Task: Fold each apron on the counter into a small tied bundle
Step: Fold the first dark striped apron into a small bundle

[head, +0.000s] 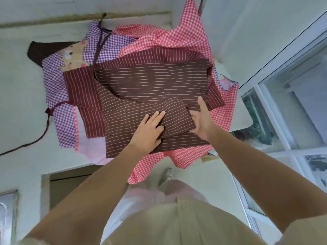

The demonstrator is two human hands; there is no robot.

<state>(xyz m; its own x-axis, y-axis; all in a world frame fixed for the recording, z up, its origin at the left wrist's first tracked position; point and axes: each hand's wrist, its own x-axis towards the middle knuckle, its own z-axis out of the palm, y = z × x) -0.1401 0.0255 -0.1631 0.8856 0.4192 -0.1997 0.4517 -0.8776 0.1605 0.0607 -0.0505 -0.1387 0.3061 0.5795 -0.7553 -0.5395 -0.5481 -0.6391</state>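
Several aprons are piled near the front edge of the pale, whitish counter (21,85), and the one on top is the dark brown cloth apron with thin pale stripes (150,80). It's spread mostly flat across the heap, with a rounded flap of it folded over at the end closest to the person. The left grip (148,131) is a bare hand lying on that flap, fingers (156,115) straight and pressing the fabric down, so nothing is actually clutched there. The right grip (201,124) sits at the flap's right end. Its thumb sticks out straight over the cloth and its fingertips disappear under the fold, so tbh I can't tell whether it's really holding the fabric or just tucked in. Under the brown one there's a red-and-white gingham apron (191,38) fanning out toward the back right of the counter and spilling over the front edge. A purple-and-white gingham apron (53,80) lies on the left side, with a maroon striped panel (83,96) and a cartoon bear patch (74,57) on it. A dark tie strap (35,138) trails off leftward across the bare counter. There's a white-framed window (292,103) to the right, and the person's beige shirt (177,223) shows at the bottom.
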